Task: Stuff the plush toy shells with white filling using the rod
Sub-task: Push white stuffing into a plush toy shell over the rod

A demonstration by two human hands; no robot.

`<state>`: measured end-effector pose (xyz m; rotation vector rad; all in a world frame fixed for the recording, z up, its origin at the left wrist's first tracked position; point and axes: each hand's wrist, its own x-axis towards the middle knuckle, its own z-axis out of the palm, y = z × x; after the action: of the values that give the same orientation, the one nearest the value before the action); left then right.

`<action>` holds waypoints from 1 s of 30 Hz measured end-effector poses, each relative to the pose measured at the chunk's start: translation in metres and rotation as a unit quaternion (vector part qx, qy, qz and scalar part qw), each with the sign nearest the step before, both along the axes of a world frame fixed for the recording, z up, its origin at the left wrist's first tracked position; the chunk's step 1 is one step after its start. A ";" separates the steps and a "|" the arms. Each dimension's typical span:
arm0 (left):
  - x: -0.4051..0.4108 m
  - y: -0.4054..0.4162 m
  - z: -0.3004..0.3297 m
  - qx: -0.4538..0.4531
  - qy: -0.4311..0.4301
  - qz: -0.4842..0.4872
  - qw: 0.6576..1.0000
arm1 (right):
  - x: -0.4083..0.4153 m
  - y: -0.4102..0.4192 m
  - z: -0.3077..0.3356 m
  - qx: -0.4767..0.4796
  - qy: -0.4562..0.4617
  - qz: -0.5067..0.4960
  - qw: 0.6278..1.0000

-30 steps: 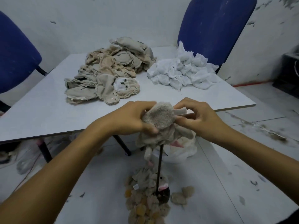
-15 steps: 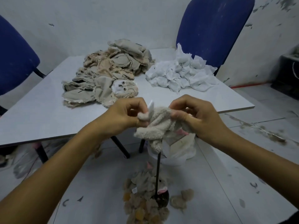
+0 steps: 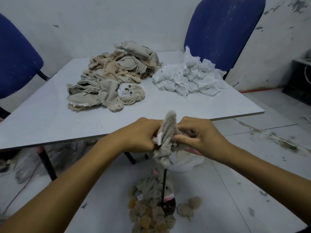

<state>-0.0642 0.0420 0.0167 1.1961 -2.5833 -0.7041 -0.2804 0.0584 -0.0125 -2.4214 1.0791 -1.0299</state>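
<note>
Stuffing step in hand: the left hand (image 3: 141, 133) and right hand (image 3: 198, 135) are both gripping the plush shell (image 3: 168, 137), held over the upright rod (image 3: 164, 182) below the surface (image 3: 50, 118) edge. Next move probably calls for pressing the white filling (image 3: 159, 137) down onto the rod.

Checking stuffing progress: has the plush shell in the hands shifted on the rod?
Yes. The plush shell now stands taller and narrower over the rod, its tip reaching the table edge.
</note>
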 end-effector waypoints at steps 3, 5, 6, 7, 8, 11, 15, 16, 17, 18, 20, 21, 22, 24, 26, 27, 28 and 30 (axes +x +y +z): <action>0.000 -0.002 0.004 0.073 0.142 0.009 0.987 | -0.005 0.001 0.007 -0.002 0.005 0.005 1.000; 0.003 -0.004 0.010 0.075 0.197 0.003 0.978 | -0.005 0.001 0.009 0.034 0.001 0.020 0.999; 0.004 -0.003 0.013 0.057 0.197 0.000 0.979 | -0.005 0.000 0.011 0.057 0.000 0.033 0.998; 0.004 -0.003 0.015 0.039 0.189 -0.004 0.981 | -0.005 -0.001 0.014 0.076 0.000 0.045 0.996; 0.005 -0.002 0.018 0.030 0.189 -0.004 0.982 | -0.005 -0.001 0.020 0.097 -0.010 0.056 0.994; 0.009 -0.004 0.034 0.010 0.275 0.024 0.961 | -0.007 -0.008 0.045 0.127 -0.133 0.057 0.981; 0.011 -0.030 0.056 -0.003 0.424 0.163 0.891 | 0.009 -0.046 0.068 0.113 -0.236 -0.008 0.965; 0.010 -0.040 0.052 -0.013 0.417 0.200 0.887 | 0.015 -0.058 0.065 0.103 -0.239 -0.029 0.965; 0.010 -0.050 0.046 -0.016 0.399 0.233 0.887 | 0.020 -0.070 0.059 0.099 -0.243 -0.054 0.963; 0.010 -0.058 0.037 -0.009 0.385 0.266 0.884 | 0.022 -0.081 0.052 0.101 -0.235 -0.087 0.963; 0.013 -0.072 0.021 0.024 0.386 0.324 0.863 | 0.021 -0.099 0.037 0.102 -0.176 -0.152 0.967; 0.018 -0.080 0.014 0.030 0.377 0.342 0.860 | 0.018 -0.107 0.031 0.101 -0.138 -0.180 0.969; 0.023 -0.087 0.010 0.020 0.332 0.348 0.876 | 0.013 -0.115 0.024 0.092 -0.089 -0.208 0.970; 0.031 -0.097 0.005 -0.012 0.175 0.331 0.927 | 0.006 -0.127 0.013 0.063 0.044 -0.254 0.964; 0.036 -0.098 0.008 -0.107 0.094 0.284 0.948 | 0.002 -0.133 0.003 0.049 0.155 -0.277 0.947; 0.039 -0.097 0.013 -0.146 0.110 0.245 0.952 | 0.002 -0.134 0.000 0.039 0.185 -0.283 0.940; 0.041 -0.095 0.018 -0.136 0.153 0.199 0.959 | 0.003 -0.135 -0.001 0.029 0.194 -0.289 0.937; 0.044 -0.090 0.030 -0.015 0.185 0.105 0.977 | 0.004 -0.136 -0.002 0.020 0.168 -0.297 0.940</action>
<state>-0.0203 -0.0482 0.0472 1.1770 -2.1227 -0.7554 -0.2760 -0.0772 -0.0143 -2.3357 2.0097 -0.7354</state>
